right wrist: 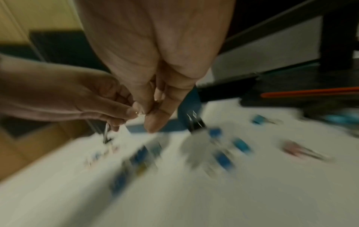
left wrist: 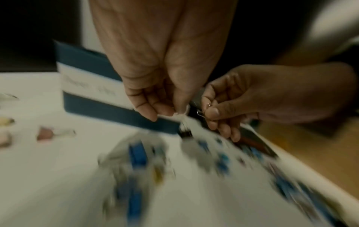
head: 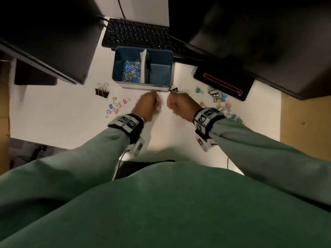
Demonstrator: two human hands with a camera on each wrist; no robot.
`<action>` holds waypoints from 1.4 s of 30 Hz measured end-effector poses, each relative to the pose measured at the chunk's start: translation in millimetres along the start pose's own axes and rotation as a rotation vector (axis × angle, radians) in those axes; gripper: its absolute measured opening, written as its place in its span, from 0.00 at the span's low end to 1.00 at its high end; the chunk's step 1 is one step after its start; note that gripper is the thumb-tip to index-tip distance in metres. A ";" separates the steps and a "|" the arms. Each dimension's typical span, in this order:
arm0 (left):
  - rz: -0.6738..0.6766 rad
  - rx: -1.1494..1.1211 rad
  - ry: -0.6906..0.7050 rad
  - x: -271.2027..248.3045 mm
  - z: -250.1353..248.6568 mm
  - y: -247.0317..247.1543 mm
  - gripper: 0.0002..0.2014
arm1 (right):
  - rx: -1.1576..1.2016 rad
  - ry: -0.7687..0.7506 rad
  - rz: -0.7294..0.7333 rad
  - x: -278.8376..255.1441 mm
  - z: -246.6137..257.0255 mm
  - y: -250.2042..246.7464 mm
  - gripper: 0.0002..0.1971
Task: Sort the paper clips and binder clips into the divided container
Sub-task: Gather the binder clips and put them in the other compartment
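Observation:
The blue divided container (head: 117, 56) stands in front of the keyboard. Its left compartment holds a heap of blue and silver paper clips (head: 130, 71); the right compartment (head: 159, 73) shows a bare floor. Just in front of the container my left hand (head: 152, 102) and right hand (head: 174, 104) nearly meet, both with fingers curled. The left wrist view shows my left hand (left wrist: 155, 99) pinching a small silver paper clip (left wrist: 181, 112) and my right hand (left wrist: 223, 107) pinching another wire clip (left wrist: 200, 113). Motion blur hides whether the two clips are linked. A small black binder clip (head: 173, 89) lies at the container's front right corner.
A large black binder clip (head: 102, 91) and several pastel binder clips (head: 116, 106) lie to the left. More coloured binder clips (head: 220, 101) are scattered right, beside a black device with a red outline (head: 222, 83). A black keyboard (head: 136, 33) sits behind the container. The white table ends at right (head: 280, 122).

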State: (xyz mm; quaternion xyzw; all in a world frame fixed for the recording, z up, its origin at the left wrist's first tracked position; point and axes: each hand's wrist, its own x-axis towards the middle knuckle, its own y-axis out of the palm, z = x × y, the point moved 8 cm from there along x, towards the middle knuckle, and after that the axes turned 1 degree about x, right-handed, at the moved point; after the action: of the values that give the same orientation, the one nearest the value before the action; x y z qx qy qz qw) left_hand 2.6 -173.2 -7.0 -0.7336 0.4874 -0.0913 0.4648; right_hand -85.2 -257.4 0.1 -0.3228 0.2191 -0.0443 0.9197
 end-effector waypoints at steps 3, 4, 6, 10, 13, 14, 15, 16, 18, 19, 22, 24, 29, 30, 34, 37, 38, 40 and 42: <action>-0.320 -0.107 -0.139 16.6 27.5 -87.1 0.03 | 0.231 -0.039 -0.229 45.7 54.6 -36.1 0.07; -0.384 -0.105 -0.184 22.0 37.6 -107.9 0.04 | 0.247 -0.049 -0.284 60.9 71.1 -44.2 0.07; -0.400 -0.058 -0.249 34.5 55.6 -128.6 0.04 | 0.225 -0.018 -0.317 91.4 90.5 -46.7 0.07; -0.385 0.010 -0.238 42.0 61.5 -128.7 0.07 | -0.045 -0.016 -0.183 113.8 99.1 -32.1 0.14; -0.590 0.091 -0.065 19.3 25.6 -120.9 0.07 | 0.011 -0.091 -0.343 72.0 74.9 -55.5 0.16; -0.601 0.085 0.012 13.2 9.0 -106.9 0.07 | 0.037 -0.082 -0.388 51.8 55.2 -62.5 0.15; -0.555 0.069 0.096 10.1 -7.9 -84.2 0.06 | 0.043 -0.052 -0.416 30.4 30.2 -66.4 0.14; -0.459 0.060 0.178 9.0 -25.3 -54.7 0.07 | 0.032 -0.005 -0.437 8.2 1.7 -68.4 0.12; -0.218 0.075 0.346 5.7 -59.0 10.6 0.12 | -0.045 0.126 -0.485 -39.4 -56.2 -69.7 0.11; -0.106 0.104 0.421 3.5 -74.4 41.1 0.15 | -0.101 0.208 -0.500 -63.4 -85.2 -69.1 0.11; 0.139 0.287 0.517 7.0 -111.3 108.4 0.24 | -0.231 0.485 -0.479 -128.1 -156.5 -65.5 0.16; 0.191 0.390 0.507 21.7 -131.4 129.3 0.29 | -0.240 0.609 -0.411 -152.7 -187.1 -57.5 0.24; 0.222 0.447 0.419 55.0 -152.3 149.5 0.32 | -0.186 0.567 -0.309 -151.2 -196.8 -37.8 0.30; 0.219 0.450 0.395 56.9 -146.7 149.4 0.32 | -0.182 0.531 -0.291 -145.9 -190.8 -35.2 0.29; 0.169 0.464 0.413 42.1 -115.3 144.8 0.31 | -0.158 0.385 -0.238 -124.3 -168.7 -33.6 0.20; 0.114 0.483 0.420 18.7 -85.1 137.8 0.30 | -0.219 0.268 -0.378 -105.6 -153.6 -55.7 0.19; 0.098 0.486 0.415 12.3 -77.4 134.5 0.29 | -0.239 0.245 -0.391 -97.2 -150.0 -60.9 0.20; 0.066 0.488 0.401 5.4 -68.5 127.0 0.26 | -0.290 0.238 -0.345 -79.8 -147.6 -63.2 0.22; 0.027 0.478 0.384 6.9 -68.6 118.9 0.24 | -0.362 0.254 -0.269 -67.3 -147.4 -58.5 0.24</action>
State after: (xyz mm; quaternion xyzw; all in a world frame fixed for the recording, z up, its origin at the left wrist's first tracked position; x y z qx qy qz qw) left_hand -109.1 -230.4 -63.1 -0.5664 0.5406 -0.3340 0.5248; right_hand -205.9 -373.2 -41.4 -0.5002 0.2924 -0.1663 0.7979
